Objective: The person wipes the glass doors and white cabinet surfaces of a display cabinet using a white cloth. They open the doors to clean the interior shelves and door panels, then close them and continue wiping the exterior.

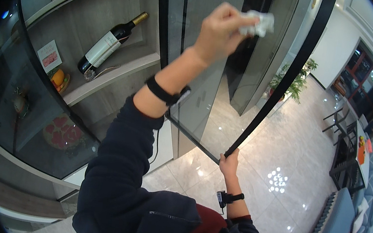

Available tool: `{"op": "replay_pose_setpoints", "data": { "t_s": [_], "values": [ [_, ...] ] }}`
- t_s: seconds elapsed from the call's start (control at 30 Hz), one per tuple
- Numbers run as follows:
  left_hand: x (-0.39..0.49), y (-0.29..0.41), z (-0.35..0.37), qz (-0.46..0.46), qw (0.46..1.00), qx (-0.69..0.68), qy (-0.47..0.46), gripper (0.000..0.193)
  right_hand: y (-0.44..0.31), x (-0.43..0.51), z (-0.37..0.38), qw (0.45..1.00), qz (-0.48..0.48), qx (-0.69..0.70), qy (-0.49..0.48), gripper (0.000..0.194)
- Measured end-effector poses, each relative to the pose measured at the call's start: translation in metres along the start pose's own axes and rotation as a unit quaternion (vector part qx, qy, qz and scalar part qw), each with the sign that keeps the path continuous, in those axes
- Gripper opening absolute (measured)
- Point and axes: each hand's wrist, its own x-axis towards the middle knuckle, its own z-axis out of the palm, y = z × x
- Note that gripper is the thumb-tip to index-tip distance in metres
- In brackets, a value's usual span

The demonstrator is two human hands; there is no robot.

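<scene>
My left hand is raised in front of a glass cabinet door and pinches a crumpled white tissue or cloth. Hand and cloth are blurred; whether the cloth touches the glass I cannot tell. Lower down, my right hand grips the bottom corner of the door's black frame. The door stands swung out from the cabinet. A black strap circles my left forearm, and another strap with a small device is on my right wrist.
At left, a wine bottle leans on a cabinet shelf beside a small card and fruit-like ornaments. Another glass door stands at lower left. Beyond are a potted plant, a chair and a blue sofa.
</scene>
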Motion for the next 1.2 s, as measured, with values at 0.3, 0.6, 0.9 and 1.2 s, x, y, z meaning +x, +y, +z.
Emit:
{"op": "replay_pose_setpoints", "data": {
  "t_s": [0.3,0.6,0.9,1.2],
  "values": [
    [-0.169,0.058,0.020,-0.030,0.990,-0.082,-0.113,0.042,0.004,0.002,0.000,0.999,-0.028,0.012,0.022,0.054],
    [-0.313,0.099,0.012,-0.100,0.956,-0.115,-0.249,0.034,-0.003,-0.003,-0.001,0.999,-0.020,0.029,0.022,0.057],
    [-0.386,0.072,-0.030,-0.156,0.902,-0.065,-0.396,0.030,0.001,-0.010,0.002,1.000,-0.007,0.024,0.006,0.056],
    [-0.108,-0.073,-0.075,-0.027,0.990,0.107,-0.090,0.043,0.002,-0.009,0.005,0.999,-0.024,0.019,0.025,0.058]
  ]
}}
